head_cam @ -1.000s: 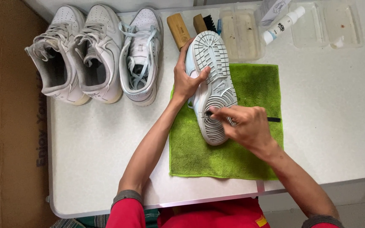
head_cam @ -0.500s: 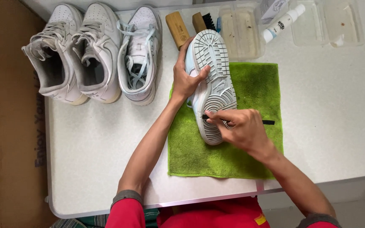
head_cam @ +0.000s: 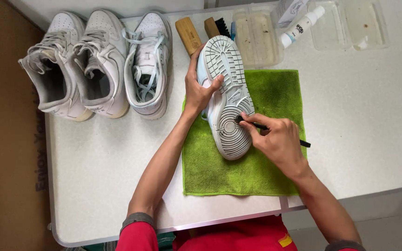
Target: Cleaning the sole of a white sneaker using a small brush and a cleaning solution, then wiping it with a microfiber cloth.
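My right hand point(head_cam: 280, 142) has crept a bit toward the forefoot since a second ago, fingers pinched on a thin black tool point(head_cam: 275, 131) poking the tread, so the groove picking goes on. Left hand point(head_cam: 200, 90) grips the upturned sneaker point(head_cam: 226, 100) mid-frame over the green cloth point(head_cam: 238, 172). Count: three sneakers point(head_cam: 98, 65) upper left, two wooden brushes point(head_cam: 188, 35) I think, one bottle point(head_cam: 301, 25), two or three clear trays point(head_cam: 257, 32).

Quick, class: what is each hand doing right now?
Left hand: closed on the upturned shoe, steadying it.
Right hand: closed on a thin black tool, tip at the sole.
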